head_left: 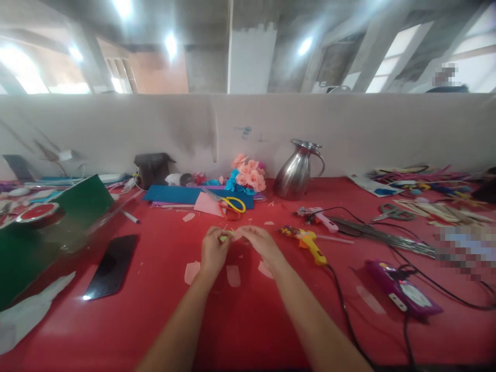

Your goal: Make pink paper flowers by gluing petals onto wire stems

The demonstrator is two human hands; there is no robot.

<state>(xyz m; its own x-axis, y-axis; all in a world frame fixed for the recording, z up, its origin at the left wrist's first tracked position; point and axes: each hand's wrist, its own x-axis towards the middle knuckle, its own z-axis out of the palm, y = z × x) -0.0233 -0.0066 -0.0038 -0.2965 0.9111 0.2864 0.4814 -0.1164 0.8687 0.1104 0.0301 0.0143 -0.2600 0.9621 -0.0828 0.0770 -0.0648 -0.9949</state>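
My left hand point(214, 250) is closed on a small yellow-green piece point(225, 237), mostly covered by the fingers. My right hand point(261, 242) meets it from the right, its fingers pinched on what looks like a pink paper petal point(237, 235). The fingertips of both hands nearly touch above the red table point(240, 330). Cut pink paper pieces point(233, 276) lie flat under and between the wrists. Just beyond the hands, yellow-and-orange-handled scissors point(232, 204) rest on a pink sheet point(207, 203). To the right lies a yellow glue gun point(310, 245).
A bunch of pink paper flowers point(251, 174) and a steel jug point(295, 173) stand at the back. On the left are a dark phone point(112, 266) and a green sheet point(83, 206). A purple power strip point(403, 289) and its cables occupy the right.
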